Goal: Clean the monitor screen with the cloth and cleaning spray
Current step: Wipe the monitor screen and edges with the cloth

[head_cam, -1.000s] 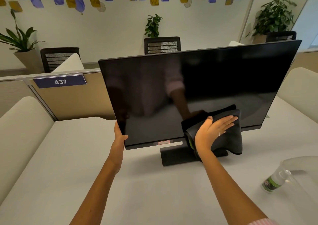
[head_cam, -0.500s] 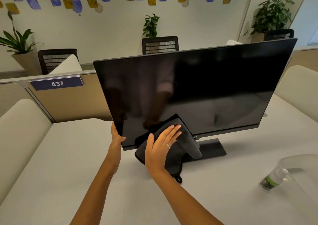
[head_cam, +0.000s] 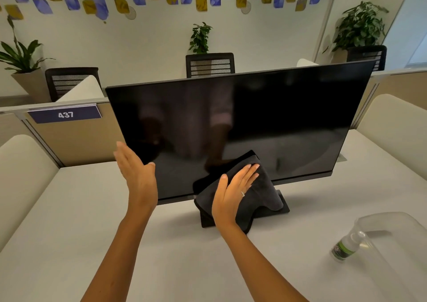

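A black monitor (head_cam: pixel 265 117) stands on a white desk (head_cam: pixel 69 221), its dark screen tilted and facing me. My right hand (head_cam: pixel 233 191) lies flat on a dark grey cloth (head_cam: pixel 261 193), pressing it against the lower middle of the screen and bezel. The cloth hangs down over the monitor's stand. My left hand (head_cam: pixel 136 172) is open, fingers straight, at the screen's lower left edge, with the thumb touching the glass. A small spray bottle (head_cam: pixel 345 246) with a green label lies on the desk at the right.
A clear plastic tray (head_cam: pixel 392 232) sits at the right, beside the bottle. Beige partitions ring the desk, one bearing a sign "437" (head_cam: pixel 65 114). Black chairs and potted plants stand behind the partitions.
My right hand slid the cloth left along the screen's bottom, then partway back to the right. My left hand let go of the monitor's lower left corner and opened.
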### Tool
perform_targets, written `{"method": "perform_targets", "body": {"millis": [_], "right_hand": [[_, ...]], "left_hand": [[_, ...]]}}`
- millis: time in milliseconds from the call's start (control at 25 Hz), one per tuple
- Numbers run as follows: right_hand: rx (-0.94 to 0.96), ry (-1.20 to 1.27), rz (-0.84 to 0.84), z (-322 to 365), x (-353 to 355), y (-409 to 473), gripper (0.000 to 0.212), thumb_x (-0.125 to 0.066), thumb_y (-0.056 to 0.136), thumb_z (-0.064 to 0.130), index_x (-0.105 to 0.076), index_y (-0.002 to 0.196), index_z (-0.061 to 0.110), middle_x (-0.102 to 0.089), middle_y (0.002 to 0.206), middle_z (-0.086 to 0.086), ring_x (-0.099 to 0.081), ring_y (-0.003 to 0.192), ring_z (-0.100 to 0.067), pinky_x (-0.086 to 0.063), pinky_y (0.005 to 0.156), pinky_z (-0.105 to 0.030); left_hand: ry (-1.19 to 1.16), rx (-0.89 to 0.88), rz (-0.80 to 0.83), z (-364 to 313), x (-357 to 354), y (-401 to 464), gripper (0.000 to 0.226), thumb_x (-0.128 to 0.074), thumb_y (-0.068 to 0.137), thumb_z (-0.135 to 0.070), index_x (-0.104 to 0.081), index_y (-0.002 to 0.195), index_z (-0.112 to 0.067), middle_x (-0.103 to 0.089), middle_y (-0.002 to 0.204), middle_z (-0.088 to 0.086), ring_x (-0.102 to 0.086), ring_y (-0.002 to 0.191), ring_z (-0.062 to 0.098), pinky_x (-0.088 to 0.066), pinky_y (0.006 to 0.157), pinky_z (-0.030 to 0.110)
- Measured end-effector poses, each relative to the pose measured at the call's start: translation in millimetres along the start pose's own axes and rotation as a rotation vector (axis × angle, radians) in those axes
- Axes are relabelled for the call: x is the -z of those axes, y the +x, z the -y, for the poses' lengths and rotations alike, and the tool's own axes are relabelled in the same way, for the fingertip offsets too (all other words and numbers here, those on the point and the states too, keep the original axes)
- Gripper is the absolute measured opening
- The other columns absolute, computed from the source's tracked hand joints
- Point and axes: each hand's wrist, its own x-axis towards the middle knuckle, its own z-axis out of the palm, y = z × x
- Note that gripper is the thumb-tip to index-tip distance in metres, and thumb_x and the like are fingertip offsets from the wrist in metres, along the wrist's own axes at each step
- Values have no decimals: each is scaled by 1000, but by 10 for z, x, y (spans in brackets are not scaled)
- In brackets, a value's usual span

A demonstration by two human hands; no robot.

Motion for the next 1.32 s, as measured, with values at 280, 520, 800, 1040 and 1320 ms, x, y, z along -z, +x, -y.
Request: {"method": "perform_targets", "body": {"millis": [280,520,800,1040,1320], "right_hand": [[-115,102,-130,-208,505,620,64,-38,99,20,3,147,13,6,158,-3,8,145,-22,-9,118,-47],[-157,117,-206,-418,910,1070,60,-36,100,18,0,148,11,4,159,-4,5,145,-23,-14,118,-48],[-176,75,-267,-638,1326,1534,58,-33,101,21,-2,148,10,1,159,-6,1,146,-26,-17,117,-47],[-85,62,-307,-544,1424,1697,54,-30,99,21,-8,148,10,-6,158,-7,-2,145,-29,-12,117,-51],[204,74,-338,268,1493,2077,58,-26,94,28,-12,148,11,-10,158,-6,1,145,-29,0,116,-45]], "left_hand": [[372,-660,9,-728,-141,-130,68,-30,89,-27,4,147,-21,6,157,6,15,143,24,8,116,45],[622,-877,123,-1401,-606,-168,64,-30,93,-33,0,148,-19,5,157,9,13,143,29,9,115,48],[674,-930,221,-1920,-1129,-169,54,-27,96,-35,-20,145,-15,-19,155,5,-5,145,20,9,114,48],[635,-906,193,-2049,-1268,-210,46,-29,93,-36,-41,133,-18,-49,136,0,-36,132,18,4,113,54],[655,-912,247,-2071,-1216,-212,52,-28,87,-34,-37,136,-18,-43,141,-1,-29,136,16,6,114,52]]}}
